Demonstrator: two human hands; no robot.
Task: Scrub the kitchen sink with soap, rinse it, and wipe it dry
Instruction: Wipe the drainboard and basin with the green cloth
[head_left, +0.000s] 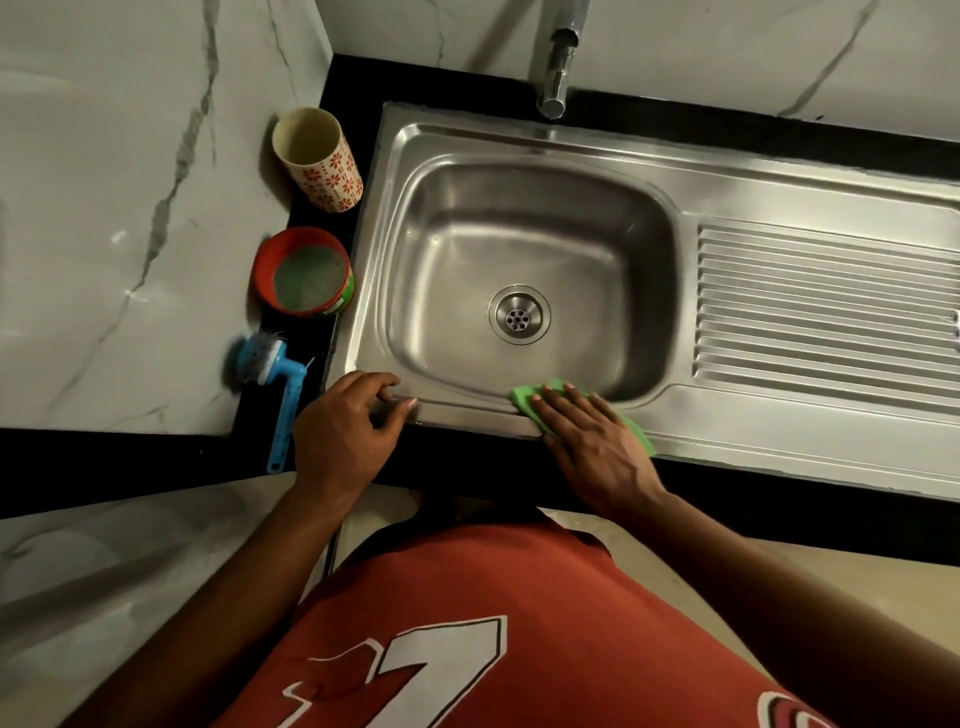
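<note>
Cloth (523, 398), green, lies on the front rim of the sink (519, 143), lapping over the basin's front edge. It is pressed flat under the right hand (589, 441), whose grip is spread apart, its straight fingers on top of the cloth. The left hand (348, 421) rests on the sink's front-left corner, its grip loose, curled fingertips touching the rim. Along the left edge of the dark surface (467, 462) lies a blue brush (283, 387). Beyond it stand a red tub (306, 273) with a greenish fill and a patterned cup (318, 156).
</note>
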